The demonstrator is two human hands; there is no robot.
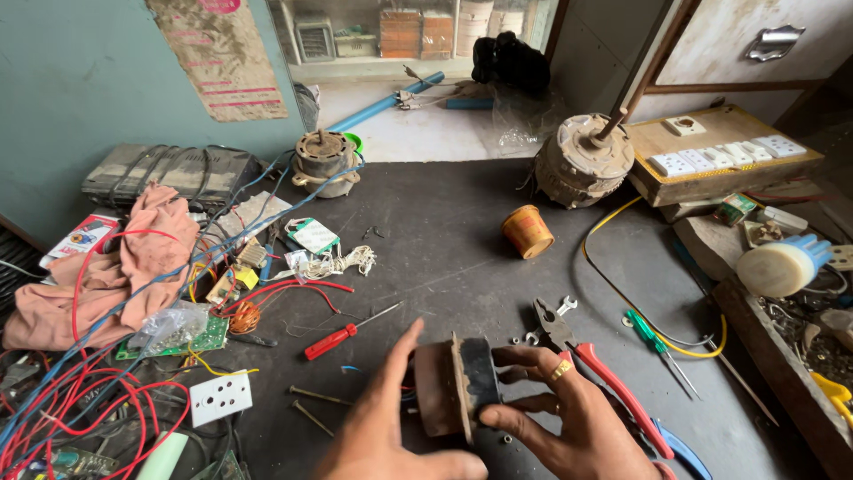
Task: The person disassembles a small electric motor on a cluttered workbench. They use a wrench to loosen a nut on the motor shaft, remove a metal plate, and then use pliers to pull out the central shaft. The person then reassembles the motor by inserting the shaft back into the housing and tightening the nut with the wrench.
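Both hands, left hand (382, 427) and right hand (555, 418), grip a rusty motor core (455, 387) near an orange cup (528, 231)

Teal wall (80, 80) left; bright window (400, 31) behind; dark worktop (444, 222); wooden cabinet door (755, 40) right.

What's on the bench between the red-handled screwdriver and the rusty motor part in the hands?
Head view: only bare dark benchtop and the left hand reaching in. The red-handled screwdriver lies left of the rusty motor part, which the right hand grips.
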